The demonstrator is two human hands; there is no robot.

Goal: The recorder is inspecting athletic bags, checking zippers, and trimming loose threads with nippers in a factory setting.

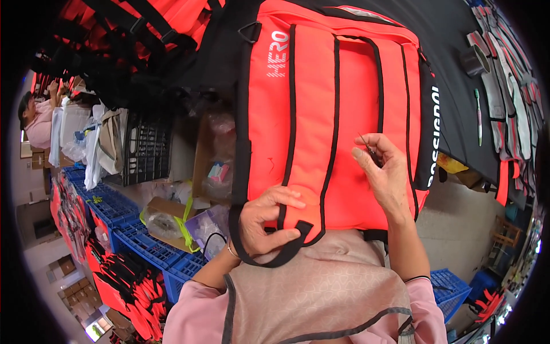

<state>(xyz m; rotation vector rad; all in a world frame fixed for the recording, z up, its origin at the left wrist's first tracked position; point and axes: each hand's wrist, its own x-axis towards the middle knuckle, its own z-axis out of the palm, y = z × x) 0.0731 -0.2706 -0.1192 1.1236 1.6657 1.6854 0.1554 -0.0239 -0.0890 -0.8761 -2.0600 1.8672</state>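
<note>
A bright orange-red backpack [358,198] with black trim lies in front of me, its strap side up. My left hand [264,221] is closed round the lower end of the left padded shoulder strap [309,114], thumb and fingers pinching its edge. From that end a black webbing strap [274,264] loops down over my apron. My right hand [385,172] is raised over the right part of the pack, pinching a small dark tool with a thin pointed tip [369,150]; its exact kind is partly hidden by the fingers. A dark loose thread [270,166] lies on the fabric left of the strap.
The black-covered table [458,123] carries a toothbrush [478,117], a dark cup [474,61] and rows of grey strap pieces [510,86]. Stacked orange bags [163,28] lie at the far left. Blue crates [143,238] and a black crate [146,146] stand left; a person [40,117] is beyond.
</note>
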